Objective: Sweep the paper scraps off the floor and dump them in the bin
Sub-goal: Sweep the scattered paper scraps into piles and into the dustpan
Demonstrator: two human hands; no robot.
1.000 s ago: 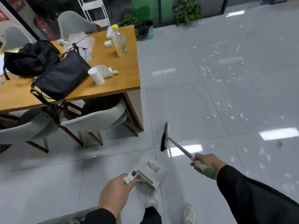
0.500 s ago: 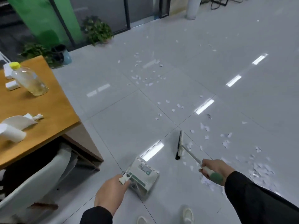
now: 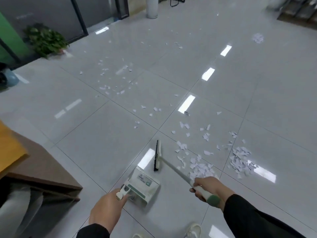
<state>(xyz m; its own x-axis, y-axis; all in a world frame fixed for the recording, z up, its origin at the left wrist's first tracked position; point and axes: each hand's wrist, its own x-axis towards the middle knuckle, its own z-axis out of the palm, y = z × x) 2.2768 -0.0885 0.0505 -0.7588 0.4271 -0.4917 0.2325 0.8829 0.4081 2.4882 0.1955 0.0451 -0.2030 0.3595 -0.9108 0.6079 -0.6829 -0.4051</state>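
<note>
White paper scraps (image 3: 202, 168) lie scattered over the grey tiled floor, thickest in piles at the right, with a second pile of paper scraps (image 3: 240, 159) further right and thinner ones toward the back. My right hand (image 3: 208, 188) grips the white and green handle of a broom (image 3: 157, 156), whose black bristle head stands on the floor left of the piles. My left hand (image 3: 107, 209) holds the handle of a white and green dustpan (image 3: 143, 185), just in front of the broom head. No bin is in view.
A wooden table corner (image 3: 12, 152) and a chair (image 3: 20, 208) stand at the left. Potted plants (image 3: 45, 40) sit by the glass wall at the back left, a white column base (image 3: 151, 6) at the back. My shoes (image 3: 193, 231) show at the bottom.
The view has swung right, away from the table, bringing the scrap piles into sight. The broom and dustpan have moved with my hands toward the scraps.
</note>
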